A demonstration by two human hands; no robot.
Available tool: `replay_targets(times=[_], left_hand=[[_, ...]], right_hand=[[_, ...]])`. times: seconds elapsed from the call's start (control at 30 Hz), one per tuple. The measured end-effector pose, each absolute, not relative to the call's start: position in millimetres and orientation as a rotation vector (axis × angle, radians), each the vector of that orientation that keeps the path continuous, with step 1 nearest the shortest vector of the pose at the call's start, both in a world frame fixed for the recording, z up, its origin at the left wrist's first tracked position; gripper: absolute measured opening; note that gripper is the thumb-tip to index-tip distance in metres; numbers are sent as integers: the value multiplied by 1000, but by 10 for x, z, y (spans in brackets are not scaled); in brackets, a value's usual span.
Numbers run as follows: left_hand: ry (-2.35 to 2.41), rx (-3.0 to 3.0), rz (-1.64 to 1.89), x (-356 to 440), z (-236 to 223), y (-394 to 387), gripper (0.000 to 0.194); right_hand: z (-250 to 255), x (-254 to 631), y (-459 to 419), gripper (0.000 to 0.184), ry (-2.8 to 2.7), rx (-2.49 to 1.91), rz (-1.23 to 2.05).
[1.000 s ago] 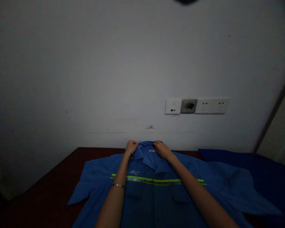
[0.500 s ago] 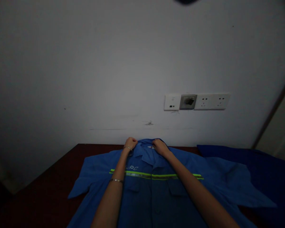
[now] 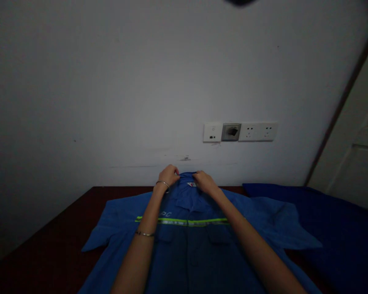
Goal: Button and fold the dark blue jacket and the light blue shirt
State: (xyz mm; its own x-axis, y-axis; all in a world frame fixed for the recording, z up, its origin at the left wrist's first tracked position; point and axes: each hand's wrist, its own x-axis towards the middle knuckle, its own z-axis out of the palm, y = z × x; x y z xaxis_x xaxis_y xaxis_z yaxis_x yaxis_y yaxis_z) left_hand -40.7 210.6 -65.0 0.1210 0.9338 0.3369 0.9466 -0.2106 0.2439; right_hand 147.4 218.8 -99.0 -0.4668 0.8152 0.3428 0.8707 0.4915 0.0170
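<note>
A blue short-sleeved work shirt (image 3: 174,253) lies front side up, with a yellow-green and silver stripe across the chest and pale letters on one side. Its collar is raised at the far end, and a white label shows inside the neck. My left hand (image 3: 169,175) pinches the left part of the collar, fingers closed on the cloth. On the collar's right part, my right hand (image 3: 204,181) is closed in the same way. Two thin bracelets circle my left wrist and forearm. My forearms cover parts of the chest and stripe.
Beneath the shirt is a dark red surface (image 3: 61,232), its far edge against a pale wall (image 3: 125,90). Darker blue cloth (image 3: 331,228) lies at the right, partly under the sleeve. Sockets (image 3: 257,132) are set in the wall; a door (image 3: 362,163) stands far right.
Both hands have lifted the collar slightly upward, and more of the label and inner neck shows. The view has turned a little right, bringing more of the door into sight.
</note>
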Motion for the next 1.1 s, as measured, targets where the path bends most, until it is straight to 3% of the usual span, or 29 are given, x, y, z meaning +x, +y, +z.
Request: replay_targets(times=[0.1, 0.37, 0.9, 1.1], left_hand=[[-1804, -2500, -506, -194, -596, 1992, 13], [-2115, -2195, -253, -271, -774, 1970, 26], [-2046, -2660, -657, -822, -745, 2095, 29], [-2178, -2681, -733, -820, -705, 2022, 32]], right_hand=[[-896, 1467, 2141, 27, -2490, -1400, -329], [-795, 1485, 2109, 22, -2486, -1257, -322], [-870, 1714, 2242, 17, -2493, -1166, -70], [-955, 1699, 2255, 43, -2461, -1182, -105]])
